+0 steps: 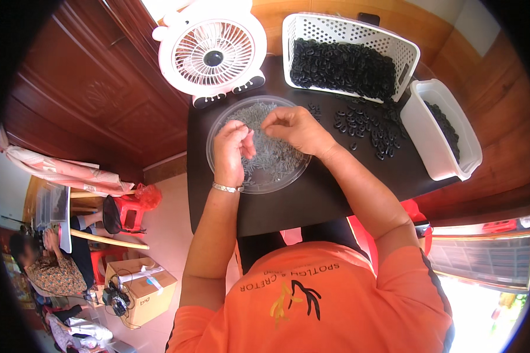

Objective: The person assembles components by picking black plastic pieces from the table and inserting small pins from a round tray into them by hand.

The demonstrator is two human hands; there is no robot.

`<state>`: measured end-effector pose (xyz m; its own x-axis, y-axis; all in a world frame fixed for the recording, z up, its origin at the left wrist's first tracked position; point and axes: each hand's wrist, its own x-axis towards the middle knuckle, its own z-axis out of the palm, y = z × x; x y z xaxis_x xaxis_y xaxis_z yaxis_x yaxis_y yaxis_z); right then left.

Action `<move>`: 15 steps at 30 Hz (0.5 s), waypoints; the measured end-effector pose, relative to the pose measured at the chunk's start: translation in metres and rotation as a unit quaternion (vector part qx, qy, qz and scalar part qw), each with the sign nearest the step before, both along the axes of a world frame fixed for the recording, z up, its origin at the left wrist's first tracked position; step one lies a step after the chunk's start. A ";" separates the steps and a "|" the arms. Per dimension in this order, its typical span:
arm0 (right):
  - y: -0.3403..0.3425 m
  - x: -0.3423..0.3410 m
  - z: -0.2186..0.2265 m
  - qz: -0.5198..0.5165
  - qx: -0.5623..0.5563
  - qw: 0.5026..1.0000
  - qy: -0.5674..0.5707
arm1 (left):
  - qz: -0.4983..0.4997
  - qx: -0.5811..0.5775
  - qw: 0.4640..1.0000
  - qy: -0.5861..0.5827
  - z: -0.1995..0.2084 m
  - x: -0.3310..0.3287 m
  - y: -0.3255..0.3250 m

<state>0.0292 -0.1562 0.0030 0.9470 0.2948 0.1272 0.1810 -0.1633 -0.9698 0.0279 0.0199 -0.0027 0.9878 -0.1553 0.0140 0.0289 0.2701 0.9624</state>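
- In the head view, a round clear bowl (258, 190) stands on the dark tabletop (312, 206), filled with small greyish see-through pieces (274, 163).
- The left hand (229, 150) is above the bowl's left side, its fingers (248, 146) curled with the thumb close to them; whether they grip a piece, I cannot tell.
- The right hand (301, 130) is over the bowl's right side, thumb and fingers (281, 116) drawn nearly together; anything between them is too small to tell.
- A bracelet (225, 188) circles the left wrist.
- Loose black pieces (362, 125) lie right of the bowl.
- Behind them, a white basket (315, 25) holds many more; a white bin (428, 144) to its right holds some too.
- A white fan (179, 70) stands behind the bowl, to the left.
- Far left, another person (56, 273) sits near a cardboard box (156, 294).
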 end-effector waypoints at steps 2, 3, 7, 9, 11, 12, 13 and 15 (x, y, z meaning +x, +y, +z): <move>0.001 0.001 0.004 -0.002 0.078 0.997 0.021 | -0.024 0.010 1.000 -0.001 -0.001 0.000 0.001; 0.000 0.002 0.003 -0.002 0.079 0.997 0.018 | -0.024 0.010 1.000 -0.004 -0.001 -0.001 0.000; -0.004 0.003 0.002 0.016 0.137 0.990 0.009 | -0.047 0.046 0.998 -0.006 0.002 -0.004 -0.004; -0.003 -0.001 0.007 0.016 0.129 0.992 0.006 | -0.066 0.054 0.996 -0.018 0.001 -0.005 -0.004; -0.003 -0.005 0.013 0.002 0.085 0.996 -0.008 | -0.082 0.054 0.995 -0.026 -0.001 -0.004 -0.002; -0.004 -0.006 0.015 0.000 0.086 0.996 -0.008 | -0.100 0.053 0.993 -0.035 0.000 -0.004 -0.003; -0.004 -0.007 0.016 0.016 0.095 0.995 -0.006 | -0.101 0.054 0.993 -0.035 0.000 -0.005 -0.004; -0.005 -0.008 0.018 0.031 0.106 0.994 -0.003 | -0.107 0.056 0.992 -0.043 0.001 -0.007 -0.006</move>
<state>0.0210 -0.1610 0.0210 0.9270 0.3183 0.1985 0.1909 0.0553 -0.9801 0.0212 0.0140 -0.0014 0.9277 -0.3669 0.0686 -0.0101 0.1589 0.9872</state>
